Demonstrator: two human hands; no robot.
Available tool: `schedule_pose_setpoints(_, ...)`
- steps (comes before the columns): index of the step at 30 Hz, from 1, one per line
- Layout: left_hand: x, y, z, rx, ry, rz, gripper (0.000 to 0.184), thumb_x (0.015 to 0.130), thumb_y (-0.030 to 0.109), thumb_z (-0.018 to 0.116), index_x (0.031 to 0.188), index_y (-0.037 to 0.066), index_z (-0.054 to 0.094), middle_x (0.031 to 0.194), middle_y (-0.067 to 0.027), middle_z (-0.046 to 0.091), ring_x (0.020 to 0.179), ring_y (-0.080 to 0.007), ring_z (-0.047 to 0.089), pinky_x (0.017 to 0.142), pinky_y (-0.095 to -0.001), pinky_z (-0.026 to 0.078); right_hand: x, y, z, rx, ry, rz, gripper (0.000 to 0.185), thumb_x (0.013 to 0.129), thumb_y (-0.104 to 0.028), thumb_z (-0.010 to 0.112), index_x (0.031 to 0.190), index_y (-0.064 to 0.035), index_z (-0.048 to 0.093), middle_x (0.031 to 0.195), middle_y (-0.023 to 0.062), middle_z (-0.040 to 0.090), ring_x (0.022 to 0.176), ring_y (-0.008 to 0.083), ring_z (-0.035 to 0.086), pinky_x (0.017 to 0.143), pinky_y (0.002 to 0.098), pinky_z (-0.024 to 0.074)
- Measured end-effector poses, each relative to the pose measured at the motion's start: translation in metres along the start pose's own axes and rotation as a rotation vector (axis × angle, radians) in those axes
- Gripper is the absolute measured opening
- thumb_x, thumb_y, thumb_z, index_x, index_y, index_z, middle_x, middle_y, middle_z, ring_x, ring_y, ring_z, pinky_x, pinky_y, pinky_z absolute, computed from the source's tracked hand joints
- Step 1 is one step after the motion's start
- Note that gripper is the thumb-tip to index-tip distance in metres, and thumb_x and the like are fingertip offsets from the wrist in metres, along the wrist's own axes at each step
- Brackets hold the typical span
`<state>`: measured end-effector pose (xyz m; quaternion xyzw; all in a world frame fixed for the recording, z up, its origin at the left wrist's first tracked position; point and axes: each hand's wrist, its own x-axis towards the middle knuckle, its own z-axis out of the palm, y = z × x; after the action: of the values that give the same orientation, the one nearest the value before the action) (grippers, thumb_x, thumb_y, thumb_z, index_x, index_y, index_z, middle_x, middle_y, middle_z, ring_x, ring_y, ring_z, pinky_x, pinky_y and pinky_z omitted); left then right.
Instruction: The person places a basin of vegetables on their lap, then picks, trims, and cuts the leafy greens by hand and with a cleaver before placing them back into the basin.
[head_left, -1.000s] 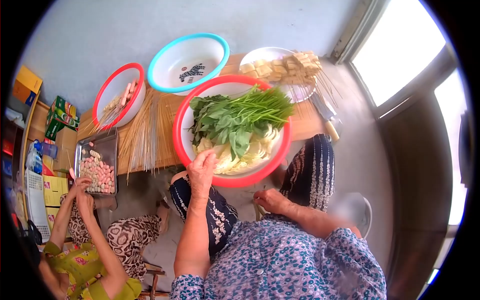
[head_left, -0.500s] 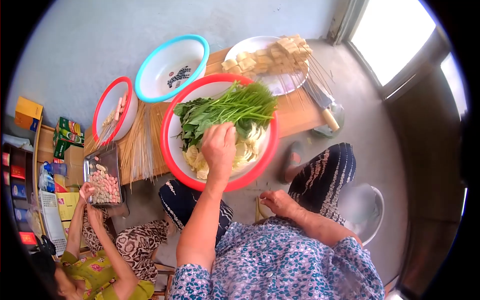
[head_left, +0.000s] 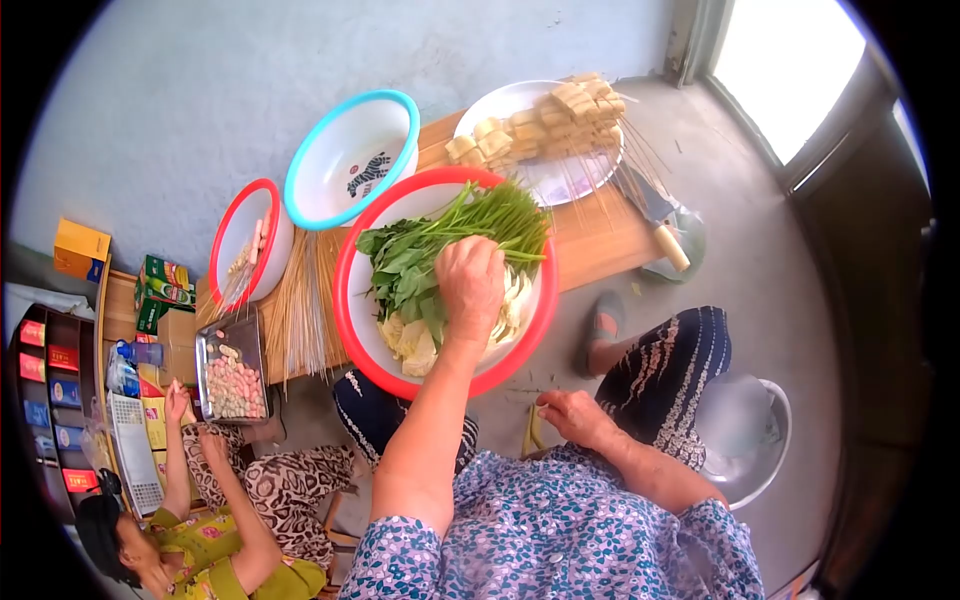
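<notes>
Inside the red-rimmed basin [head_left: 358, 358], at the edge of the table [head_left: 600, 240], the left hand [head_left: 470, 282] rests over the leafy greens [head_left: 405, 262], knuckles up, fingers bunched together; whether they grip anything is hidden. Pale cut leaves [head_left: 410, 342] and thin green stems [head_left: 510, 222] lie around it. The right hand [head_left: 580, 418], fingers loosely curled, is near the knee, its grip unclear.

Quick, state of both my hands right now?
Left hand: fingers curled down at the greens in the red-rimmed basin; grip hidden, can't tell.
Right hand: low by the lap, fingers partly curled; can't tell if holding anything.
</notes>
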<state>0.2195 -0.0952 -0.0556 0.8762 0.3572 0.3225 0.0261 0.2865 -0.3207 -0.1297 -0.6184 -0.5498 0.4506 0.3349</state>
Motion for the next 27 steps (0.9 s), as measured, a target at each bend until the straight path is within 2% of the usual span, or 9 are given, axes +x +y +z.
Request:
schedule_pose_setpoints(3, -0.006, 0.005, -0.013, -0.061, 0.125, 0.003, 0.007, 0.083, 0.012, 0.065, 0.089, 0.009, 0.066, 0.093, -0.0087, 0.065, 0.09, -0.0272, 0.059, 0.083, -0.0407, 0.043, 0.001, 0.0, 0.001, 0.006, -0.004, -0.01, 0.024, 0.089, -0.021, 0.06, 0.104, -0.0034, 0.064, 0.094, 0.0211, 0.066, 0.09, 0.0389, 0.062, 0.08, 0.0456, 0.0499)
schedule_pose_setpoints(5, -0.01, 0.008, -0.027, -0.314, 0.21, -0.26, 0.014, 0.085, 0.011, 0.064, 0.098, 0.007, 0.066, 0.092, -0.0103, 0.066, 0.086, -0.0286, 0.062, 0.08, -0.0397, 0.047, 0.002, -0.004, 0.0, 0.004, -0.01, -0.003, 0.024, 0.089, -0.021, 0.06, 0.104, -0.0032, 0.064, 0.094, 0.021, 0.066, 0.091, 0.0388, 0.062, 0.08, 0.0456, 0.0497)
schedule_pose_setpoints(6, -0.014, 0.0, -0.032, -0.386, 0.2, -0.368, 0.02, 0.09, 0.009, 0.061, 0.108, 0.002, 0.064, 0.094, -0.0042, 0.068, 0.087, -0.0119, 0.061, 0.082, -0.0248, 0.046, 0.003, -0.004, 0.002, 0.005, -0.017, 0.005, 0.023, 0.089, -0.021, 0.06, 0.104, -0.003, 0.064, 0.094, 0.021, 0.066, 0.091, 0.0388, 0.062, 0.08, 0.0457, 0.0496)
schedule_pose_setpoints(7, -0.01, 0.0, -0.042, -0.389, 0.198, -0.371, 0.02, 0.09, 0.009, 0.061, 0.108, 0.002, 0.064, 0.094, -0.0042, 0.068, 0.087, -0.0119, 0.061, 0.082, -0.0248, 0.046, 0.002, -0.004, 0.003, 0.004, -0.017, 0.01, 0.023, 0.089, -0.021, 0.06, 0.104, -0.003, 0.064, 0.094, 0.021, 0.066, 0.091, 0.0388, 0.062, 0.08, 0.0457, 0.0496)
schedule_pose_setpoints(9, 0.0, 0.004, -0.067, -0.798, 0.288, -0.569, 0.022, 0.092, 0.01, 0.059, 0.111, 0.0, 0.063, 0.091, -0.0026, 0.066, 0.083, -0.0105, 0.059, 0.079, -0.0249, 0.046, 0.003, -0.004, 0.004, -0.014, -0.042, -0.024, 0.024, 0.089, -0.021, 0.06, 0.104, -0.0028, 0.064, 0.094, 0.0211, 0.066, 0.092, 0.0387, 0.062, 0.08, 0.0456, 0.0495)
schedule_pose_setpoints(13, 0.001, 0.001, -0.104, -0.835, 0.339, -0.593, 0.026, 0.094, 0.014, 0.058, 0.114, -0.001, 0.062, 0.079, 0.0, 0.06, 0.069, -0.0062, 0.051, 0.066, -0.02, 0.043, 0.003, -0.008, 0.008, -0.001, -0.052, -0.013, 0.024, 0.088, -0.02, 0.061, 0.104, -0.0023, 0.064, 0.094, 0.0212, 0.066, 0.091, 0.0388, 0.062, 0.08, 0.0454, 0.0496)
schedule_pose_setpoints(16, -0.007, 0.01, -0.121, -0.853, 0.204, -0.704, 0.024, 0.095, 0.015, 0.058, 0.113, 0.002, 0.063, 0.08, 0.0003, 0.061, 0.067, -0.0035, 0.051, 0.058, -0.017, 0.042, 0.002, -0.006, 0.01, 0.015, -0.059, -0.014, 0.023, 0.087, -0.02, 0.062, 0.102, -0.0021, 0.064, 0.094, 0.0215, 0.066, 0.09, 0.0391, 0.062, 0.079, 0.045, 0.0499)
schedule_pose_setpoints(25, -0.026, -0.015, -0.107, -1.189, 0.219, -0.783, 0.026, 0.092, 0.019, 0.061, 0.111, 0.0, 0.059, 0.084, -0.0043, 0.061, 0.07, -0.0112, 0.051, 0.062, -0.0262, 0.039, 0.007, -0.004, 0.022, -0.04, -0.038, -0.046, 0.021, 0.085, -0.017, 0.062, 0.099, -0.0026, 0.066, 0.09, 0.0219, 0.065, 0.087, 0.0403, 0.061, 0.078, 0.045, 0.0504)
schedule_pose_setpoints(27, -0.028, -0.016, -0.11, -1.328, 0.257, -0.812, 0.027, 0.092, 0.019, 0.062, 0.111, -0.001, 0.058, 0.083, -0.004, 0.061, 0.068, -0.0117, 0.05, 0.061, -0.0263, 0.038, 0.005, -0.005, 0.025, 0.055, 0.007, -0.046, 0.02, 0.087, -0.017, 0.063, 0.1, -0.0016, 0.066, 0.083, 0.0189, 0.067, 0.076, 0.0337, 0.066, 0.07, 0.0409, 0.0528)
